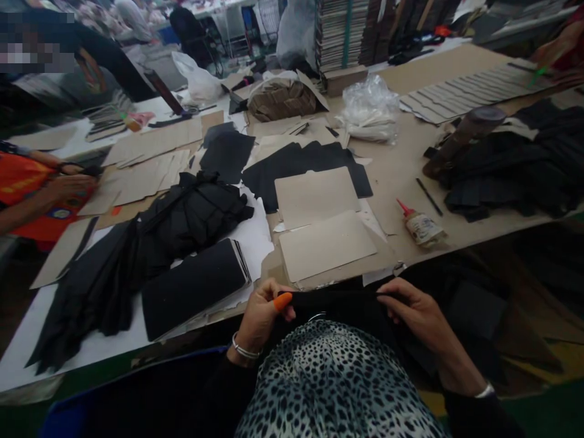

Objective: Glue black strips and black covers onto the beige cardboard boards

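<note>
A strip of black fabric is stretched between my two hands, just off the table's front edge. My left hand, with an orange finger cover on one finger, pinches its left end. At the other end, my right hand grips it between thumb and fingers. Two beige cardboard panels lie in front of me on the table. To their left rests a stack of black panels, beside a heap of black fabric strips.
A glue bottle with a red nozzle and a dark stick lie to the right. Behind are black sheets and a clear plastic bag. More black fabric is piled at right. A co-worker's hand is at left.
</note>
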Demonstrator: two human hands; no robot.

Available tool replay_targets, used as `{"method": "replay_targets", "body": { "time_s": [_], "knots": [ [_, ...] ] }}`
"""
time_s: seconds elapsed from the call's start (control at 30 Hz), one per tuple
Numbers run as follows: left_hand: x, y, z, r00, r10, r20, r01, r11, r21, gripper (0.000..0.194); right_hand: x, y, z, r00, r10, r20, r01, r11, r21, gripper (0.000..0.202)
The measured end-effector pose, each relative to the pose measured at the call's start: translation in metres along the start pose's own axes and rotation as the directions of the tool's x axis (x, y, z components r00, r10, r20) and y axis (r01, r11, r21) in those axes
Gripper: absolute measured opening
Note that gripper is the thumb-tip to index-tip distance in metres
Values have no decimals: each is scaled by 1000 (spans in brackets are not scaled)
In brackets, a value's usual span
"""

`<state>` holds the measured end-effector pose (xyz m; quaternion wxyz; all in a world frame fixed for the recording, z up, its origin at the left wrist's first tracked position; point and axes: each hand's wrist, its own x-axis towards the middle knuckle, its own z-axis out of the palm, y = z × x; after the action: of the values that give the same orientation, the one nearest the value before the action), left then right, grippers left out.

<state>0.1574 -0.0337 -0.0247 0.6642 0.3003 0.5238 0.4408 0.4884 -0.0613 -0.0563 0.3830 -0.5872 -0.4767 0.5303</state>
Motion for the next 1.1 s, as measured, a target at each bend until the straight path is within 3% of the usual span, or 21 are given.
{"method": "replay_targets", "body": {
  "time_s": [0.1,0.2,0.27,0.37,0.53,0.7,0.87,1.1],
  "knots": [
    [11,3,9,999,-12,-33,11,999,-53,32,20,-5,-5,946,-282,-157,276,959,-62,13],
    [21,-2,9,995,-6,-98,-10,986,-165,26,42,-6,-1,914,-364,-177,351,931,-103,15],
    [28,-7,6,987,-16,-158,-11,985,-173,26,53,-3,3,919,-366,-146,353,929,-108,16],
    [40,-14,0,974,-15,-226,9,1000,-26,33,68,3,7,925,-361,-122,349,931,-107,18],
    [64,-19,-6,960,37,-276,24,976,216,45,95,13,7,928,-319,-190,283,939,-195,34],
    [88,-20,-4,951,106,-291,37,894,447,37,127,13,8,916,-253,-310,183,954,-238,43],
    [101,-19,-3,938,89,-335,74,893,445,32,148,14,11,926,-206,-318,140,966,-218,38],
    [107,-22,-4,923,128,-363,70,871,486,35,157,7,13,884,-350,-310,165,854,-494,31]
  ]
}}
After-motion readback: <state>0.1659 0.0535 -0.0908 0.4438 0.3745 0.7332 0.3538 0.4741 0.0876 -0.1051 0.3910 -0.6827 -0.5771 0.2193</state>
